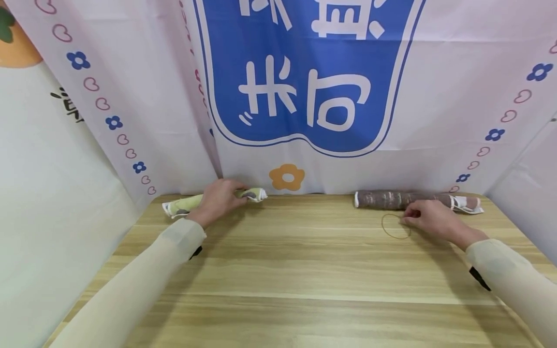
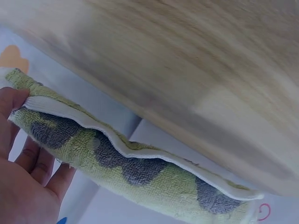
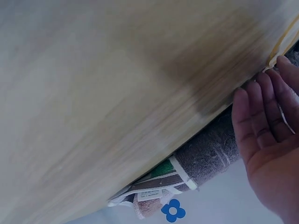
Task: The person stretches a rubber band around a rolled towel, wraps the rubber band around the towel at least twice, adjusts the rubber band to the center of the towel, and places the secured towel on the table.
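Observation:
At the back left of the table, my left hand [image 1: 219,200] holds a rolled yellow-green towel [image 1: 187,204] with grey patches and a white edge. In the left wrist view the thumb presses that white edge near one end, with the other fingers below the towel [image 2: 154,172]. My right hand [image 1: 435,220] pinches a thin tan rubber band [image 1: 383,226] between thumb and fingertips, and its loop hangs open to the left. Right behind this hand lies a rolled grey-brown towel [image 1: 378,199] with white trim. Its loose end shows a label [image 3: 149,195] in the right wrist view.
The wood-grain table [image 1: 278,280] reaches back to a pink-white cloth backdrop [image 1: 444,96] with a blue printed sign [image 1: 300,63]. Both rolls lie along the table's back edge. A white cloth side [image 1: 56,193] rises at the left.

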A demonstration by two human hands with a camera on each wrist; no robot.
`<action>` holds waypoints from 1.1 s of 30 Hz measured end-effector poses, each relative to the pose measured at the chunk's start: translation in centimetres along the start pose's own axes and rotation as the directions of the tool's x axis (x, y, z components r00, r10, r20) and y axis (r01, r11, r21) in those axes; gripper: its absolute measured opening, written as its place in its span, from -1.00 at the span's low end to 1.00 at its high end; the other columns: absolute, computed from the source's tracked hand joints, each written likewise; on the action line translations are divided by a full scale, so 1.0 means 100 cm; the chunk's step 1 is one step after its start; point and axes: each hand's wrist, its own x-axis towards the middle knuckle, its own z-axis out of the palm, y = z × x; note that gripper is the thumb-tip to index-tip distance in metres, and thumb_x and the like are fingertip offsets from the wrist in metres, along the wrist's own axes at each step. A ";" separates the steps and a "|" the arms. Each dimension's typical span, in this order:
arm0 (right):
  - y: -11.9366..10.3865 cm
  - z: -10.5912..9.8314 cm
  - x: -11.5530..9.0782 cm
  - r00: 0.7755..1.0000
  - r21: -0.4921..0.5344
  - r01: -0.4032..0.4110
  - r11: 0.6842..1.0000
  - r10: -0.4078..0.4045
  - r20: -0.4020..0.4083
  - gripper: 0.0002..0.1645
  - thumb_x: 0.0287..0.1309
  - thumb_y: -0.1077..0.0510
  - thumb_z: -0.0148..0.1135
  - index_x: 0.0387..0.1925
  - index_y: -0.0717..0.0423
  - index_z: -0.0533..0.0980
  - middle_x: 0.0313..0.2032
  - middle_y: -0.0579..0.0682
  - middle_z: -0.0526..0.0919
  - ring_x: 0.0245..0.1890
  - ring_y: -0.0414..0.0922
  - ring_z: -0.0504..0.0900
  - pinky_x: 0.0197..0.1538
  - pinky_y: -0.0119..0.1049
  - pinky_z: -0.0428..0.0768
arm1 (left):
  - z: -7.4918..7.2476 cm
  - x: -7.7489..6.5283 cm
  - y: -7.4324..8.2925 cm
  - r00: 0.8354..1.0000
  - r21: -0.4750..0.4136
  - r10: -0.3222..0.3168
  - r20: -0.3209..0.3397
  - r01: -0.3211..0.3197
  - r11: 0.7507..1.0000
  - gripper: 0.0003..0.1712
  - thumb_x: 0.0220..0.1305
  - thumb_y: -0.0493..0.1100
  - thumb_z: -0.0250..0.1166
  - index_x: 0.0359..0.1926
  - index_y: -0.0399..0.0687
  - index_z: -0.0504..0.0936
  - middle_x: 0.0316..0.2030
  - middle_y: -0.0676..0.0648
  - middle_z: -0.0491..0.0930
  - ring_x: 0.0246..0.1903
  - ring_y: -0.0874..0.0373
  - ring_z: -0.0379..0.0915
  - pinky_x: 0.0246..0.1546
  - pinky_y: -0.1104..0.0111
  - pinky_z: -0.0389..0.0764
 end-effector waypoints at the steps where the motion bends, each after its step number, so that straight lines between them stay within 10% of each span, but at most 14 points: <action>1: 0.000 0.000 0.000 1.000 -0.013 -0.004 1.000 0.004 0.000 -0.90 0.29 0.18 0.50 -0.30 0.14 0.74 -0.38 -0.13 0.74 -0.37 -0.11 0.68 -0.20 0.03 0.68 | -0.001 0.000 0.002 1.000 -0.001 0.002 0.002 -0.002 1.000 -0.67 0.22 -0.17 0.55 0.01 -0.10 0.84 -0.05 -0.14 0.80 -0.07 -0.11 0.73 -0.12 -0.01 0.71; 18: -0.003 0.009 0.007 0.983 -0.005 -0.182 0.983 0.182 0.038 -0.82 0.14 0.04 0.37 -0.39 0.07 0.60 -0.47 -0.10 0.62 -0.48 -0.12 0.51 -0.39 -0.18 0.50 | -0.006 -0.002 0.031 0.998 0.022 0.065 -0.020 -0.065 0.998 -0.68 0.17 -0.15 0.58 -0.03 -0.02 0.87 -0.12 -0.09 0.81 -0.17 -0.06 0.73 -0.35 0.07 0.69; 33: -0.039 -0.004 0.004 0.994 0.050 -0.039 0.998 0.044 -0.099 -0.90 0.25 0.38 0.30 -0.19 0.31 0.65 -0.32 0.08 0.72 -0.29 0.05 0.69 -0.20 0.03 0.67 | -0.009 -0.007 0.054 1.000 -0.022 0.016 0.023 -0.016 1.000 -0.70 0.22 -0.10 0.58 0.00 0.08 0.87 -0.04 -0.04 0.81 -0.10 -0.04 0.72 -0.33 0.13 0.68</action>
